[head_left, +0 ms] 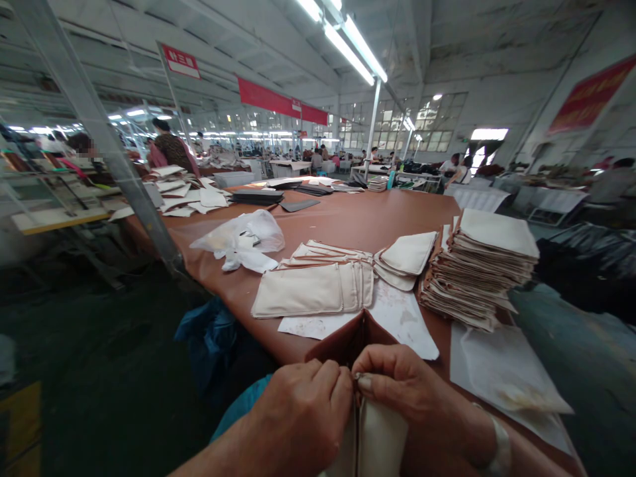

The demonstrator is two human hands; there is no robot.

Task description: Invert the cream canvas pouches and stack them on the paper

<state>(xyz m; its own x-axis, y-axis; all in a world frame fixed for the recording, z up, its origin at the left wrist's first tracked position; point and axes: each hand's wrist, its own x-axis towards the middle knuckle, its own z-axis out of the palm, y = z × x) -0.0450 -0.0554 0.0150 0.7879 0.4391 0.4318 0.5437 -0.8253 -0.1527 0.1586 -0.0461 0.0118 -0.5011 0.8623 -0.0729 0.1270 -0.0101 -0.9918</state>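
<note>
Brown leather pouch with cream lining [348, 341], at the near edge of the brown desk [348, 218], its mouth toward me. My left hand [298, 414] and right hand [402, 391] meet knuckle to knuckle, both pinching its near rim. I judge the thin edge could slip free, since only fingertips hold it. Wrists low, fingers curled inward. Beyond lie flat cream fabric pouches [311, 291]; far right, a tall stack of cream pieces [477, 271]; far left, a crumpled clear plastic bag [243, 238].
</note>
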